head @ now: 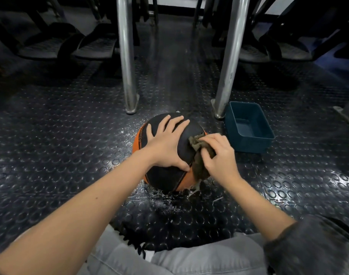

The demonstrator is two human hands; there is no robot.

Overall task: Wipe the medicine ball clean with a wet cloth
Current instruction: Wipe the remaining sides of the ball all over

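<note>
A black and orange medicine ball (pixel 165 179) rests on the studded rubber floor in front of me. My left hand (pixel 166 143) lies flat on its top, fingers spread, holding it steady. My right hand (pixel 219 155) grips a damp brown cloth (pixel 199 165) and presses it against the ball's right side. Part of the cloth hangs down past the ball's lower right edge. Water drops speckle the floor around the ball.
A blue plastic tub (pixel 249 143) stands on the floor just right of the ball. Two metal posts (pixel 128 76) (pixel 229 72) rise behind the ball. Black machine pedals (pixel 96 46) sit further back. My knees in grey trousers (pixel 189 259) are at the bottom.
</note>
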